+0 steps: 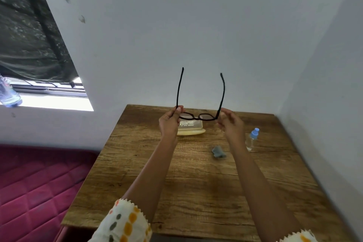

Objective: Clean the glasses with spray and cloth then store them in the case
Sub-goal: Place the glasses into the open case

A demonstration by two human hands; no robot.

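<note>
Both hands are holding the glasses [200, 117] up above the wooden table [196, 179], temples unfolded and pointing away. The left hand [170, 122] is pinching the frame's left corner, the right hand [230, 123] is gripping the right corner. The case [191, 128] is lying open just below, the cloth [218, 151] and spray bottle [252, 139] sitting to the right.

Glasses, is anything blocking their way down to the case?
Nothing visible does. The left hand and right hand hold the glasses above the case; cloth and spray bottle sit off to its right.
</note>
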